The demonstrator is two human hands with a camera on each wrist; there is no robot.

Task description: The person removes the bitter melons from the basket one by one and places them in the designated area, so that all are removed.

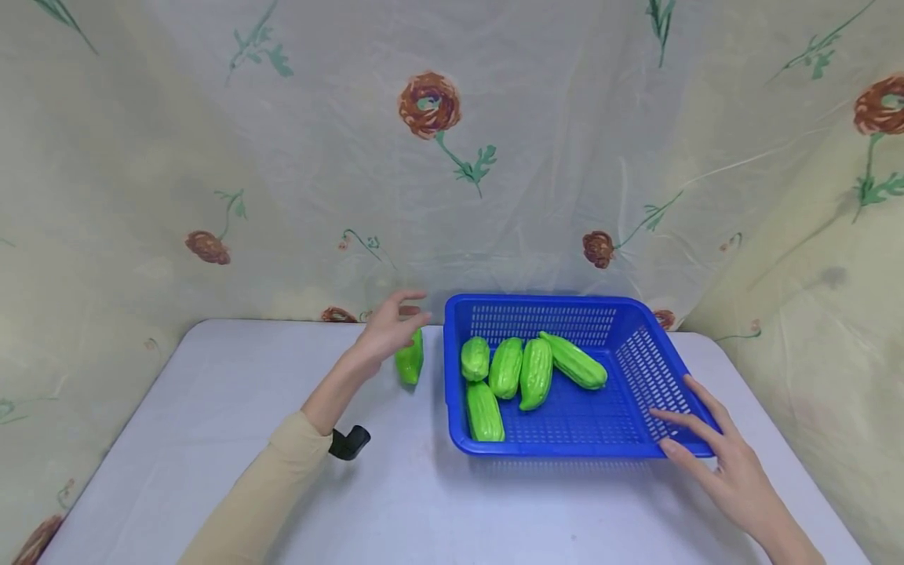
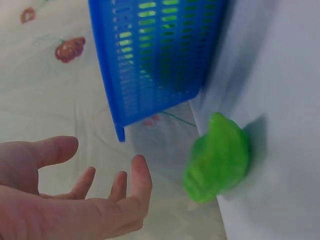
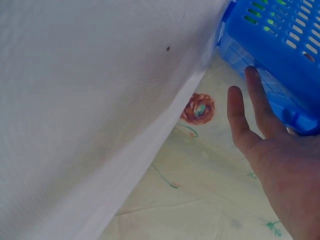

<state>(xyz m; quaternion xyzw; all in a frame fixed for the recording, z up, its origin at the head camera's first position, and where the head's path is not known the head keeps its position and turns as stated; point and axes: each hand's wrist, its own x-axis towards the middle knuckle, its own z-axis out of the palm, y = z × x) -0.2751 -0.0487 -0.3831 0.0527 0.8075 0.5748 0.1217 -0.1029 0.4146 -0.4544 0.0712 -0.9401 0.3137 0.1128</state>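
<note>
Beside the basket [image 1: 579,425], hands [image 1: 385,331] [image 1: 733,471] outstretched

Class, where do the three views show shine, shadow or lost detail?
Head: shiny highlights on the green vegetables, a soft shadow below the front of the blue basket; left wrist: the loose green vegetable looks blurry, its shadow on the white cloth; right wrist: dull grey shading across that cloth.

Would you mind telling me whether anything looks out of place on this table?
Only one green gourd seems odd: it lies outside, left of the blue basket, while five similar gourds lie inside.
</note>
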